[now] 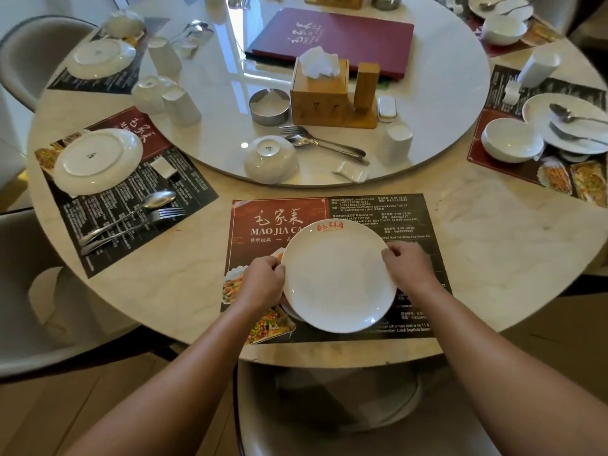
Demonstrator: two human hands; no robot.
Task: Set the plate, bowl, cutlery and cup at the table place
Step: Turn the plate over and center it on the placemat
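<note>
Left hand (263,280) & right hand (406,262) grip plate (339,281) rim at opposite sides, btwn them, over placemat (263,232).

One head-worn wide-angle view looks forward and steeply down over the round bench (184,291), close above the near edge.
</note>
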